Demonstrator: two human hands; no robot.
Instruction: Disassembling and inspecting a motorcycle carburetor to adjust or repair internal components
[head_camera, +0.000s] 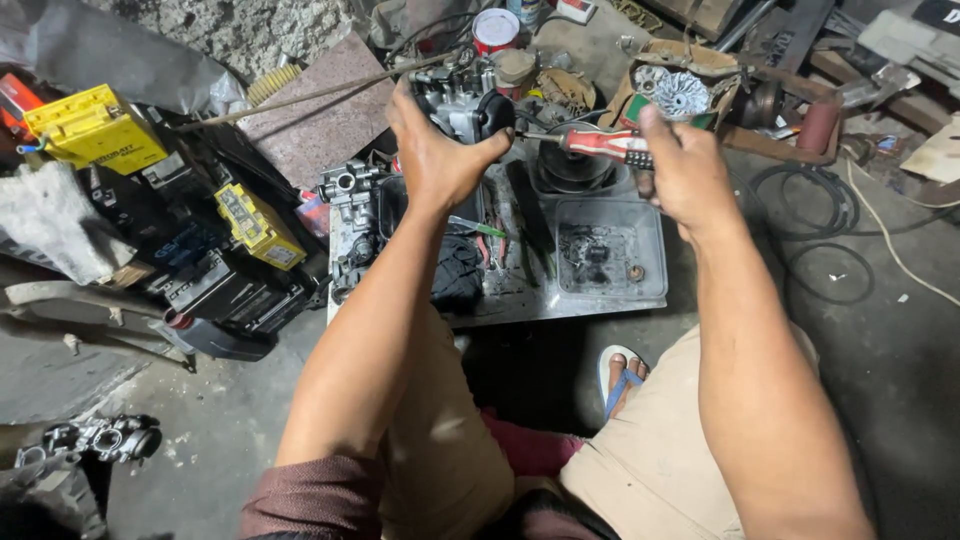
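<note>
Metal engine part (462, 100) held up over the tray (655, 290), left hand (432, 150) w/ fingers wrapped round it. Right hand (685, 170) fingers closed on red screwdriver (600, 143), tip at the part, prob. on a screw. Teardown midway: loose bits already in tray.

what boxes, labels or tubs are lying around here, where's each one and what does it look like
Large yellow boxy battery: far left, black print on its side.
Smaller yellow rectangular box: left of the tray, tilted, pale label on its end.
Round tub with red and white lid: top centre.
Open brown cardboard box: top right, metal finned part inside.
</note>
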